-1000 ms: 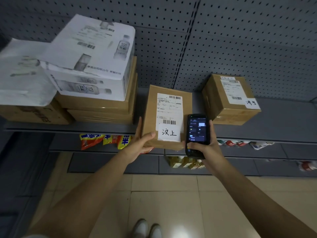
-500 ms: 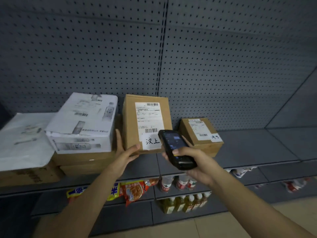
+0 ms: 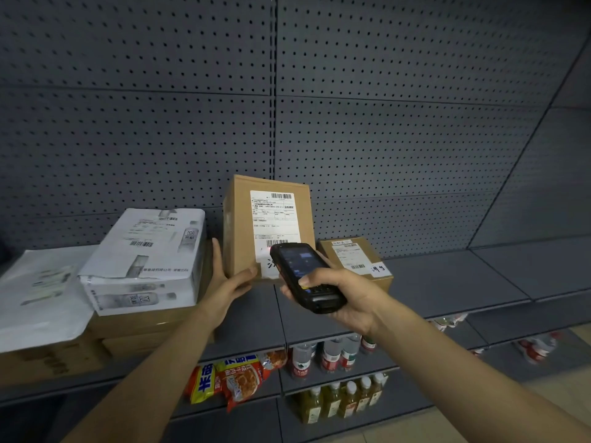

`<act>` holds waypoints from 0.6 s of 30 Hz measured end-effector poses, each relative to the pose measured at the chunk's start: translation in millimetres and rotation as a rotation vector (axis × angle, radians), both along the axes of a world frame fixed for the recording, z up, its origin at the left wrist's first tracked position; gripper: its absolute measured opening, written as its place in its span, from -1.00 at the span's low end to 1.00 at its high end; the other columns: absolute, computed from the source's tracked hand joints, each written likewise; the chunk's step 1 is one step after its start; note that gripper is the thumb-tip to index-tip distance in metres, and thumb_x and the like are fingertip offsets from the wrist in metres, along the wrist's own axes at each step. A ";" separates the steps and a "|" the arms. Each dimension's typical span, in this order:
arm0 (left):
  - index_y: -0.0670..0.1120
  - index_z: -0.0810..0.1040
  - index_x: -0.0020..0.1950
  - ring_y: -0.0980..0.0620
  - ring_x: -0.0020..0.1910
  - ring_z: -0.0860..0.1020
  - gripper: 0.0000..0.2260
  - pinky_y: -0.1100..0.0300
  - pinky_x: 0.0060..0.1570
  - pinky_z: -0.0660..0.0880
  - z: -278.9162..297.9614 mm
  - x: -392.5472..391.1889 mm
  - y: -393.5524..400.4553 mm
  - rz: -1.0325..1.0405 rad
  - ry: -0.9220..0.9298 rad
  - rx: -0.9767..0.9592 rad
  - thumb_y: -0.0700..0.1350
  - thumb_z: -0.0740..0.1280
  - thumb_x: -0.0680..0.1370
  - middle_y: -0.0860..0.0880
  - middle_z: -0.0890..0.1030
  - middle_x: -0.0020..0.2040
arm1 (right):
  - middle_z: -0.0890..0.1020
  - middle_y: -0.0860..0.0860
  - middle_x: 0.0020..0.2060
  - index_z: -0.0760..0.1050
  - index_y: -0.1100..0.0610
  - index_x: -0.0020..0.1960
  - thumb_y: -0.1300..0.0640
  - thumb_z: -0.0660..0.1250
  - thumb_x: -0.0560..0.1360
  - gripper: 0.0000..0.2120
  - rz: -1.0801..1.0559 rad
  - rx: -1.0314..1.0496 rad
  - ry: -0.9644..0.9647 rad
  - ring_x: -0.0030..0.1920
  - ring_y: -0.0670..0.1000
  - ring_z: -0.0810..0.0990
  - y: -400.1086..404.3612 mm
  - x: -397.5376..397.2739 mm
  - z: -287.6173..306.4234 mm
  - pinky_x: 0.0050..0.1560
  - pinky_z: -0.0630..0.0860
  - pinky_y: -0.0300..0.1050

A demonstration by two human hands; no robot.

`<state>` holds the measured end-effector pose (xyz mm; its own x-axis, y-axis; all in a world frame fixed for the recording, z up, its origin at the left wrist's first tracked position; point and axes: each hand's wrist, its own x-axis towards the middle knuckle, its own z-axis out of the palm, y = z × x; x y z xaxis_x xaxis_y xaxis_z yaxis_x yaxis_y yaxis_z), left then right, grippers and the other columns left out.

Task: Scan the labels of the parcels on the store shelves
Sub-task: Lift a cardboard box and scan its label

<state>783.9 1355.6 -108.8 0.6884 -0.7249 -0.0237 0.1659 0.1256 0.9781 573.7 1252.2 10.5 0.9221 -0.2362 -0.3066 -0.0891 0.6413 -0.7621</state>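
A brown cardboard parcel (image 3: 240,225) stands upright on the grey shelf (image 3: 447,282), its white label with barcodes facing me. My left hand (image 3: 227,279) holds its lower left corner, thumb on the front, fingers along the side. My right hand (image 3: 348,298) grips a black handheld scanner (image 3: 303,276), which points at the lower part of the label and hides a handwritten tag there. A smaller brown parcel (image 3: 355,257) with a label lies on the shelf just right of the scanner.
At the left, a white printed box (image 3: 144,260) sits on stacked brown boxes (image 3: 134,327), beside a white bag parcel (image 3: 38,298). Lower shelves hold snack packs (image 3: 230,378) and bottles (image 3: 335,356). Grey pegboard (image 3: 383,123) forms the back wall.
My view has lifted from the floor toward the pegboard. The parcel now stands more upright, and the scanner has tilted from screen-up to pointing at the label's lower barcode.
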 end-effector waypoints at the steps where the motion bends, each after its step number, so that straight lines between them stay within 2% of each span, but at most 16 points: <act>1: 0.41 -0.14 0.49 -0.07 0.41 0.37 0.28 -0.05 0.23 0.48 -0.5 -0.3 0.0 0.001 -0.003 0.005 0.19 0.67 0.02 0.03 0.19 0.55 | 0.59 0.34 0.05 0.31 0.38 0.40 0.54 0.21 0.44 -0.47 -0.001 0.000 0.007 -0.23 0.18 0.72 1.2 -1.5 1.0 -0.26 0.67 -0.07; 9: 0.35 -0.18 0.52 -0.03 0.36 0.35 0.18 -0.13 0.31 0.41 -5.0 -5.2 2.8 0.045 -0.006 -0.011 0.05 0.57 0.16 0.06 0.15 0.55 | 0.62 0.31 0.03 0.35 0.34 0.37 0.53 0.23 0.42 -0.48 0.001 -0.013 0.016 -0.19 0.18 0.72 2.9 -8.3 0.1 -0.26 0.67 -0.08; 13: 0.36 -0.17 0.52 -0.09 0.41 0.35 0.28 -0.16 0.30 0.42 -9.5 -3.4 7.6 0.037 0.004 0.005 0.12 0.66 0.07 0.06 0.14 0.56 | 0.59 0.32 0.11 0.35 0.31 0.40 0.53 0.25 0.42 -0.45 0.015 0.019 -0.017 -0.15 0.19 0.72 3.2 -9.4 -2.2 -0.23 0.67 -0.06; 18: 0.36 -0.17 0.51 -0.12 0.42 0.35 0.34 -0.20 0.32 0.39 -13.2 -2.6 9.8 0.035 0.029 0.007 0.17 0.67 -0.02 0.05 0.15 0.55 | 0.53 0.35 0.20 0.33 0.31 0.41 0.51 0.28 0.36 -0.38 0.032 0.054 -0.038 -0.13 0.22 0.71 4.3 -9.2 -6.4 -0.21 0.67 -0.04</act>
